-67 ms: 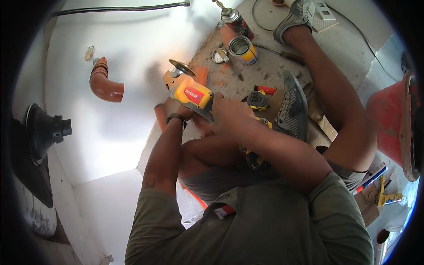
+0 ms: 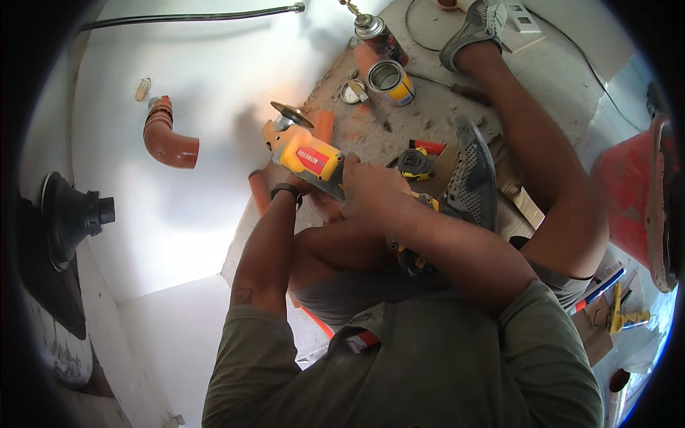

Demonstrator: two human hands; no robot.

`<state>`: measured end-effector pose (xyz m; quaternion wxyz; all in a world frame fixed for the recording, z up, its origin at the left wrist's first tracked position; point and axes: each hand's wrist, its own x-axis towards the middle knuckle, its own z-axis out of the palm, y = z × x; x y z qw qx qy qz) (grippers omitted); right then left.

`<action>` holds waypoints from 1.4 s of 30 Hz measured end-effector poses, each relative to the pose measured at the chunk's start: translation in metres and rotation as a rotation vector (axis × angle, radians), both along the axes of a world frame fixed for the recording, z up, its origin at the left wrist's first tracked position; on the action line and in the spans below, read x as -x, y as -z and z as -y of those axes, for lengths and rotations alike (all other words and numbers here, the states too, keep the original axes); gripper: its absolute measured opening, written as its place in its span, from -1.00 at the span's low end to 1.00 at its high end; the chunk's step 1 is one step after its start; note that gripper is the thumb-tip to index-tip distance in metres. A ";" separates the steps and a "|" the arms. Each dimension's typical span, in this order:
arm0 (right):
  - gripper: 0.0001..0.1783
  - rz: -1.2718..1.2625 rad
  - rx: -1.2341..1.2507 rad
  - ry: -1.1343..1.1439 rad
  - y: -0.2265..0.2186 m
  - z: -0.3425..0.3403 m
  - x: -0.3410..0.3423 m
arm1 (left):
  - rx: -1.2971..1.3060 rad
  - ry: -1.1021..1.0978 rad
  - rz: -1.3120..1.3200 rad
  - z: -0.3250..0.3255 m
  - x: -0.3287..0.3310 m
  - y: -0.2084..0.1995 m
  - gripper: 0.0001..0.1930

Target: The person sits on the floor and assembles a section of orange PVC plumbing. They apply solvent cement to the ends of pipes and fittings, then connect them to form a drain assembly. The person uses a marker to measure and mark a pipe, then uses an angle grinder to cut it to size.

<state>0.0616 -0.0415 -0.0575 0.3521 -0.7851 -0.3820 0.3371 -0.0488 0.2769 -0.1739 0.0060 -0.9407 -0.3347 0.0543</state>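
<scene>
My right hand [image 2: 376,191] is wrapped round the rear body of a yellow and grey angle grinder [image 2: 308,155], which lies slanted across my lap. The grinder's disc [image 2: 292,114] is at its upper left end, over the floor near the white wall. My left hand [image 2: 300,183] is beneath the grinder's body, a dark band on its wrist. Its fingers are hidden by the tool, so what it grips cannot be seen. Just beyond the grinder is an orange-brown pipe piece [image 2: 324,125]. Another orange-brown pipe end [image 2: 259,191] shows left of my left wrist.
Beyond my hands, an open can [image 2: 391,83], a spray canister [image 2: 382,37] and a tape measure [image 2: 414,163] are on the dusty floor. A brown pipe elbow [image 2: 171,144] juts from the white wall at left. On the right is a red bucket [image 2: 628,200], with a caulking gun [image 2: 622,314] nearer me.
</scene>
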 end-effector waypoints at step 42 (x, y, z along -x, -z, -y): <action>-0.42 0.192 0.212 -0.043 0.043 -0.026 0.002 | 0.481 -0.106 0.008 0.061 0.004 -0.023 -0.43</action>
